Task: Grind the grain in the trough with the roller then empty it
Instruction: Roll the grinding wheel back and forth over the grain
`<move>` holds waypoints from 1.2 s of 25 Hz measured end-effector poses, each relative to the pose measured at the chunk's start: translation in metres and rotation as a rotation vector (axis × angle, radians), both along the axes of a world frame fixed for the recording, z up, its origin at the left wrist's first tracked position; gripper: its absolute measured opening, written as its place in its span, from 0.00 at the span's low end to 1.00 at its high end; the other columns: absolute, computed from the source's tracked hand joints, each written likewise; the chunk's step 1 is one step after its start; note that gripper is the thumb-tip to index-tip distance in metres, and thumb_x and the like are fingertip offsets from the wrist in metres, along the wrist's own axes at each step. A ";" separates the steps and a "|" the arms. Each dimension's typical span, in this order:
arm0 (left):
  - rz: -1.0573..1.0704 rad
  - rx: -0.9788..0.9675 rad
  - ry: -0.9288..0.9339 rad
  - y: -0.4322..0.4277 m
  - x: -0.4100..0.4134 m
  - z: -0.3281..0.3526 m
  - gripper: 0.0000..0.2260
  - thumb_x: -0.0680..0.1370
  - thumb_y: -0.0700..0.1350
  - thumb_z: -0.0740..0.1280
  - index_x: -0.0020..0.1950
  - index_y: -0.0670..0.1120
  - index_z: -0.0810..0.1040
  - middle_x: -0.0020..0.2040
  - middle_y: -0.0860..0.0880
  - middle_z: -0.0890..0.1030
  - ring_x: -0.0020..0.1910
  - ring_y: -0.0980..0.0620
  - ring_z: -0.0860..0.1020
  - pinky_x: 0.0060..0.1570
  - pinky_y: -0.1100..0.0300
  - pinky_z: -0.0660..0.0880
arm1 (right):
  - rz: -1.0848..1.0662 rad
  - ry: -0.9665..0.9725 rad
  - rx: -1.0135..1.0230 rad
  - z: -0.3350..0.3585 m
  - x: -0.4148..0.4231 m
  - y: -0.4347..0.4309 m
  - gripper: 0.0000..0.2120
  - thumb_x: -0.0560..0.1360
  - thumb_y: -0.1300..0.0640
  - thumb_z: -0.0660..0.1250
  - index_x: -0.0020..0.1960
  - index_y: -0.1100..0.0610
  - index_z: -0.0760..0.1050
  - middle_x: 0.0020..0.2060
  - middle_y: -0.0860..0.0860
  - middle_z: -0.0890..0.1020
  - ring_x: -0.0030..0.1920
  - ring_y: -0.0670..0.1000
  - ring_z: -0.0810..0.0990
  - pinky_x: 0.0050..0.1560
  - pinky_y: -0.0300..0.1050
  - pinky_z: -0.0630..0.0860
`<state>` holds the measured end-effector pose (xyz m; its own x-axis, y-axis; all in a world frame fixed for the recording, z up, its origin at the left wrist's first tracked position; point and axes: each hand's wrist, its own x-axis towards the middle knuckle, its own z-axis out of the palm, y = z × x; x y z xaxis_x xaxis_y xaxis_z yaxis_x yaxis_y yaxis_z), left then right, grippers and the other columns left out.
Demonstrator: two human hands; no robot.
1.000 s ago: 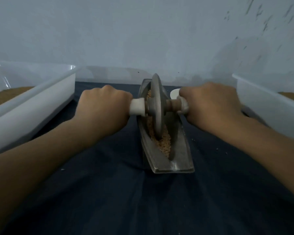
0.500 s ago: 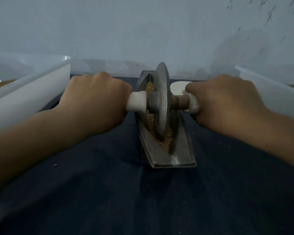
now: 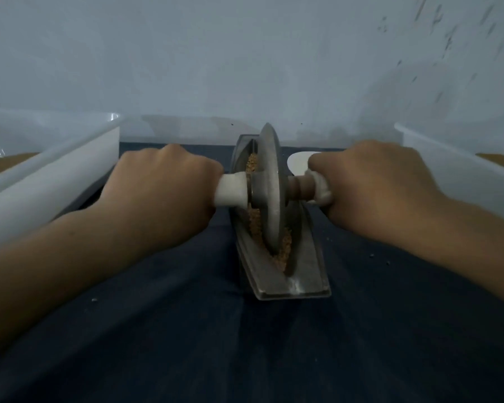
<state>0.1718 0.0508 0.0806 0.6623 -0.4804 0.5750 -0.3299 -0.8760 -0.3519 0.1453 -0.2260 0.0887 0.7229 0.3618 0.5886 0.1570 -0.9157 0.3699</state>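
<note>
Roller (image 3: 269,193) stands on edge in the trough (image 3: 306,274), about midway along its groove, with the thin rim of the metal disc sunk into the grain (image 3: 282,253). The left hand (image 3: 163,193) wraps the white handle (image 3: 232,189) left of the trough. The right hand (image 3: 373,187) grips the handle on the other end of the axle, right of the trough. On both hands the fingers (image 3: 204,181) are curled tight round the handles, knuckles up; their tips are hidden underneath.

Disc and trough look like solid metal, so I judge them heavy and stiff, with the roller's own weight doing much of the crushing. The rim is narrow and could tip sideways, so an even grip on both handles suits it, with the axle held level across the trough. The grain is loose and light and likely to scatter; a few specks lie on the dark cloth (image 3: 245,344) covering the bench beside the trough.

For emptying, the trough is probably best held by the flat flanges along its long sides once the roller is lifted out. A white bin (image 3: 56,181) stands left of the trough and another bin (image 3: 448,178) stands right of it, each holding something brown. A small white object (image 3: 297,162) lies right of the trough's far end; I cannot tell what it is.
</note>
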 end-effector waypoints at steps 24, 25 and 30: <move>0.175 0.036 0.100 -0.031 0.033 0.018 0.03 0.75 0.49 0.68 0.47 0.52 0.79 0.37 0.48 0.74 0.33 0.44 0.75 0.32 0.56 0.66 | -0.097 0.200 0.120 0.000 0.049 0.007 0.05 0.73 0.50 0.68 0.43 0.46 0.71 0.37 0.50 0.79 0.36 0.56 0.77 0.31 0.43 0.68; 0.099 0.038 0.036 -0.021 0.021 0.011 0.03 0.71 0.49 0.70 0.41 0.53 0.77 0.31 0.51 0.67 0.26 0.48 0.67 0.28 0.60 0.61 | -0.054 0.108 0.060 -0.007 0.032 0.000 0.09 0.69 0.50 0.69 0.39 0.47 0.68 0.30 0.46 0.73 0.29 0.52 0.71 0.27 0.39 0.61; 0.110 0.003 0.017 -0.016 0.022 -0.001 0.10 0.67 0.46 0.72 0.34 0.53 0.70 0.28 0.53 0.58 0.23 0.53 0.55 0.28 0.65 0.55 | -0.077 0.003 0.028 -0.010 0.028 0.002 0.11 0.64 0.52 0.72 0.37 0.47 0.69 0.25 0.44 0.63 0.24 0.50 0.60 0.28 0.35 0.51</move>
